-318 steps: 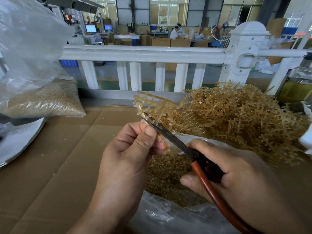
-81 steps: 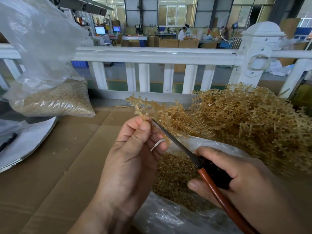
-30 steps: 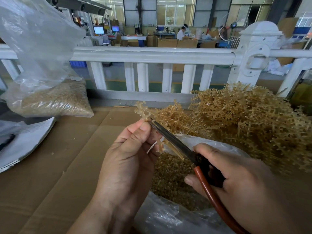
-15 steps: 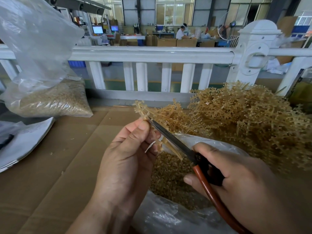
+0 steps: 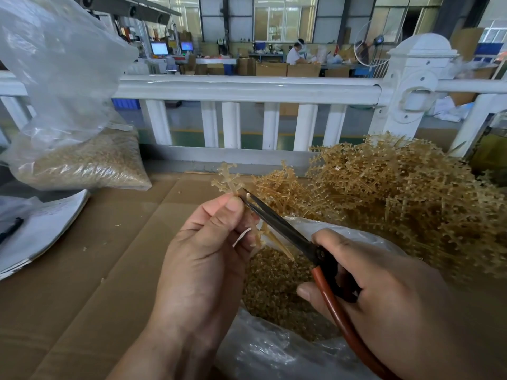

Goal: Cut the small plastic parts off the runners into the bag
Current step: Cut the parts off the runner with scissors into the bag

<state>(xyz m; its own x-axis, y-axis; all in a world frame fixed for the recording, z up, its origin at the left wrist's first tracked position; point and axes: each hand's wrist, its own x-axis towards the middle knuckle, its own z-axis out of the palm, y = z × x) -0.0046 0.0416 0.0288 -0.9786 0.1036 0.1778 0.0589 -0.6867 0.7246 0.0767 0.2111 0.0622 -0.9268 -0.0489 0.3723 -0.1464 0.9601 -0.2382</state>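
Soft daylight comes from the tall windows (image 5: 285, 20) far behind the white railing (image 5: 247, 89). The hall is moderately bright, with no hard shadows. The railing's top rail carries a pale sheen, and the clear bag (image 5: 63, 64) at its left end shows milky glare. In front of the railing, the left hand (image 5: 203, 267) and right hand (image 5: 389, 292) are sharp and evenly lit, dimmer along their lower edges. The cardboard-covered table (image 5: 82, 270) beneath them looks flat and muted. The wide lens bows the railing and stretches whatever lies beyond its two ends. The workstations behind it are slightly soft.
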